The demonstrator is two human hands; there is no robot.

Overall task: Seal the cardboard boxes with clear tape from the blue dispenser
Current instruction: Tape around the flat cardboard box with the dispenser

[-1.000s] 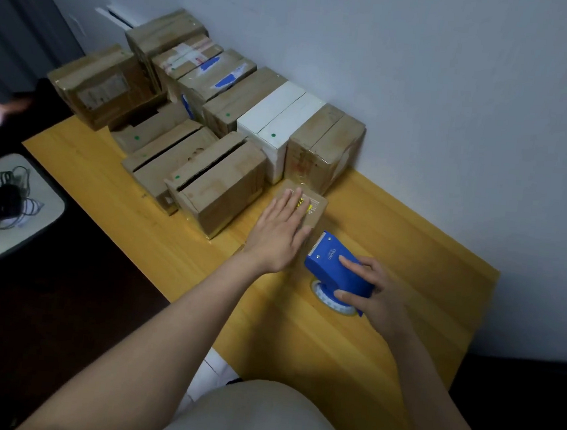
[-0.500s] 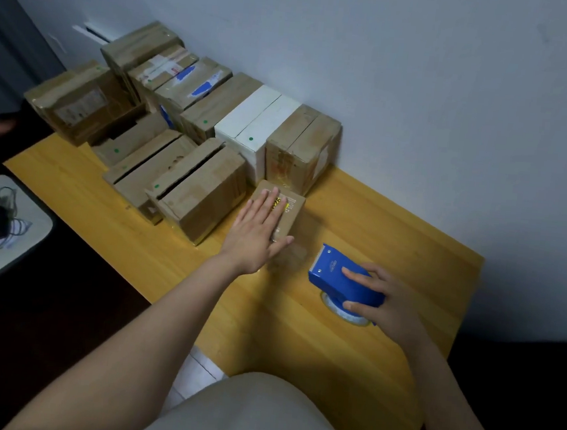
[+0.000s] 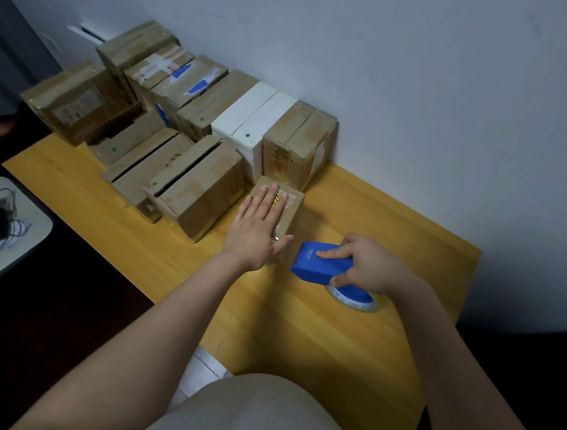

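The right hand point(image 3: 373, 267), gripping the blue dispenser point(image 3: 322, 264), has neared the small box point(image 3: 291, 212); left hand point(image 3: 256, 233) presses flat.

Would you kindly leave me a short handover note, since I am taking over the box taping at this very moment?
Left hand: flat, fingers straight, pressing on the small cardboard box.
Right hand: grips the blue dispenser, just beside that box's near end.
Done: cannot tell whether this box carries tape yet.
Left: tape it; the front-row boxes on the table show gaping flaps and need sealing too.
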